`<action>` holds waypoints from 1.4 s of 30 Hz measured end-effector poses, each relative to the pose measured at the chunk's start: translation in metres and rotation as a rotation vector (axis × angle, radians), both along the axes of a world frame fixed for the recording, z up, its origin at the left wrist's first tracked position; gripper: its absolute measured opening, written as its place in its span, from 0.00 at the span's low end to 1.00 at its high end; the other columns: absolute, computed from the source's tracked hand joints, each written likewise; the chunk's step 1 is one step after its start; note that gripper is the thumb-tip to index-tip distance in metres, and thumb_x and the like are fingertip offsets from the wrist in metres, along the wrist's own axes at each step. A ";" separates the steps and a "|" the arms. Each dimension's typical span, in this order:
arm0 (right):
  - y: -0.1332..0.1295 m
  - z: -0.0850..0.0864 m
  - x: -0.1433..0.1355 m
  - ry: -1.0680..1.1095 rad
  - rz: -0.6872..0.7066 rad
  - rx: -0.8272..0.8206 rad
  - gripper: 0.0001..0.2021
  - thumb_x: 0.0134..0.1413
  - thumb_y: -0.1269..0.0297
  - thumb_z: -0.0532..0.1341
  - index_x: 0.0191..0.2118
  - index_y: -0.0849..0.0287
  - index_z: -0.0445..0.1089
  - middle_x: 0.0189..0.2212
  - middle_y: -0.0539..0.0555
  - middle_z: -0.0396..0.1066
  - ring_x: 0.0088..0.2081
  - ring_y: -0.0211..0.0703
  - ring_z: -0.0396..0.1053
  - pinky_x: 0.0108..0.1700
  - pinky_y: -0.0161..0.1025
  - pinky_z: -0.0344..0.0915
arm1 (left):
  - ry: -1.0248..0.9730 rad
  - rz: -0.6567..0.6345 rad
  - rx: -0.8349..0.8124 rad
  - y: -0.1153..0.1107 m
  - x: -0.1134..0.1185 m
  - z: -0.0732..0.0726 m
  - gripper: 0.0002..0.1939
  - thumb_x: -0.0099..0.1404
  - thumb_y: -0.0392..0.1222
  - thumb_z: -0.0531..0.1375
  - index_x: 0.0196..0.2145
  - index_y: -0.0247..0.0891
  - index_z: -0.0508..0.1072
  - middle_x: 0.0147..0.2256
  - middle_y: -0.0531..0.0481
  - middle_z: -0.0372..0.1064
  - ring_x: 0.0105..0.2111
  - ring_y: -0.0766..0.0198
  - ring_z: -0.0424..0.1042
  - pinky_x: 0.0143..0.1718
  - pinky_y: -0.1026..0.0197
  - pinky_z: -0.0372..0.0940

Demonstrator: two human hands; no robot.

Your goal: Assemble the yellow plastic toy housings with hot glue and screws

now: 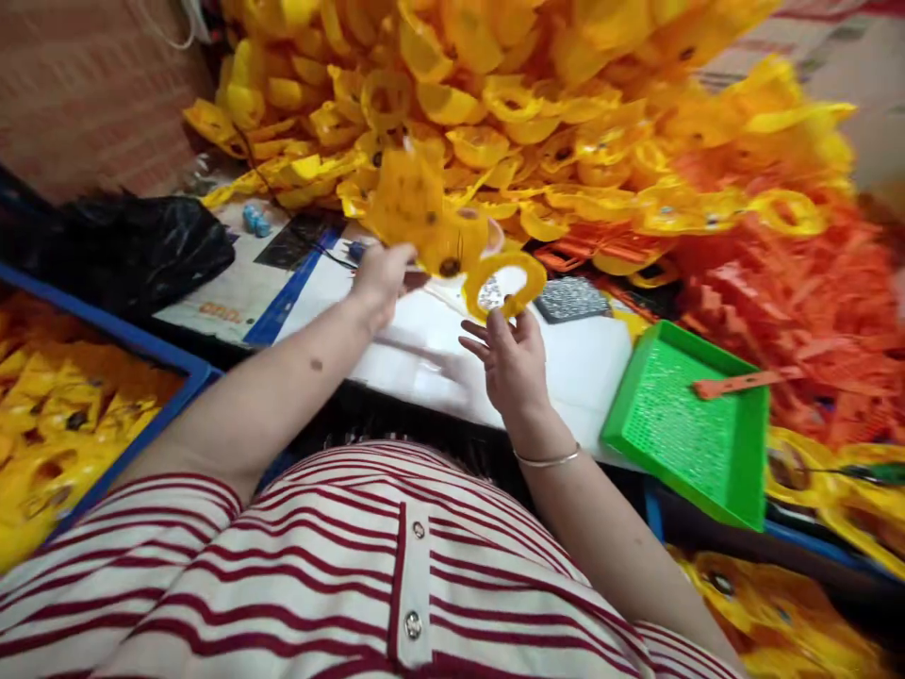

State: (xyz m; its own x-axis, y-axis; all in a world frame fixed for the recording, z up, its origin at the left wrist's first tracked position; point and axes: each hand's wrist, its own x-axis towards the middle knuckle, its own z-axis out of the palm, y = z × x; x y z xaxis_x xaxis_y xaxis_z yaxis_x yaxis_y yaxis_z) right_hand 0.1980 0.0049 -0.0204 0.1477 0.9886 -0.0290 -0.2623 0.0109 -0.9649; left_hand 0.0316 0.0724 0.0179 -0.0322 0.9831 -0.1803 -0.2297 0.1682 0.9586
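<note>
My left hand (383, 281) is closed on the lower edge of a yellow-orange plastic shell (410, 203), which is blurred and raised over the white work surface (438, 363). To its right, my right hand (513, 354) pinches the bottom of a yellow plastic ring (505, 285) between thumb and fingers, with other fingers stretched out to the left. The ring is tilted and touches or overlaps the shell's right side; which of the two I cannot tell.
Yellow parts (495, 123) are heaped behind the work surface, orange parts (834, 321) at the right. A green tray (685, 434) holds small pieces and an orange strip (742, 383). A dark speckled pad (572, 298) lies nearby. A black bag (141, 250) is at the left.
</note>
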 end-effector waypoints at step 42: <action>0.024 -0.004 0.067 -0.107 -0.097 -0.043 0.15 0.46 0.54 0.70 0.34 0.56 0.67 0.25 0.44 0.65 0.22 0.28 0.61 0.24 0.29 0.59 | -0.490 -0.348 -0.189 -0.066 -0.006 -0.046 0.22 0.59 0.58 0.61 0.46 0.42 0.76 0.50 0.44 0.76 0.55 0.42 0.71 0.52 0.39 0.68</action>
